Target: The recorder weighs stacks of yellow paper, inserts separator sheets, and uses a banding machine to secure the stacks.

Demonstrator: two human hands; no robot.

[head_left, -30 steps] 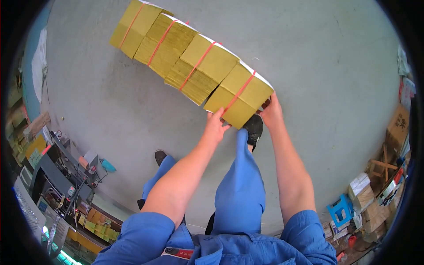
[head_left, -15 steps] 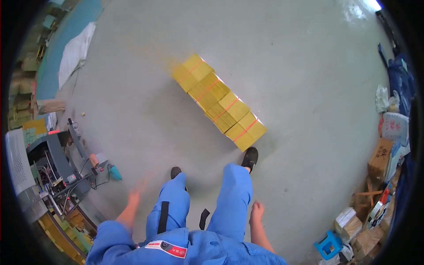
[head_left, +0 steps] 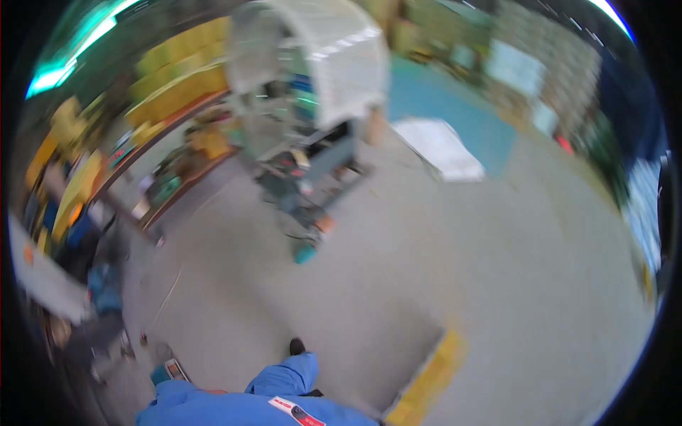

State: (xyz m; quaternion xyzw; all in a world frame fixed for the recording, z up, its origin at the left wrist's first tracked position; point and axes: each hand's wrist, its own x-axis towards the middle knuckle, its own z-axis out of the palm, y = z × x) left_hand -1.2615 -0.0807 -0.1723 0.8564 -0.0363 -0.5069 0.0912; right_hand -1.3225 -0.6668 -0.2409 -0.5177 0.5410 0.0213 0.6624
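Hands: out of view, we cannot tell whether spread | Yellow stack (head_left: 430, 378): on the floor (head_left: 341, 298), near edge, right of our shoe (head_left: 297, 346) | Risk: stepping sideways unseeing, we could kick it askew

A workshop: machine (head_left: 344, 71), yellow stacks (head_left: 177, 89)

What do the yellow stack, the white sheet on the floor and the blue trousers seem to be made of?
Yellow stack: probably paper or card, matt; its block shape suggests this, but blur hides detail.
White sheet: thin, dull, perhaps plastic or cloth; it lies flat.
Blue trousers: likely cloth, dull finish; they drape softly.
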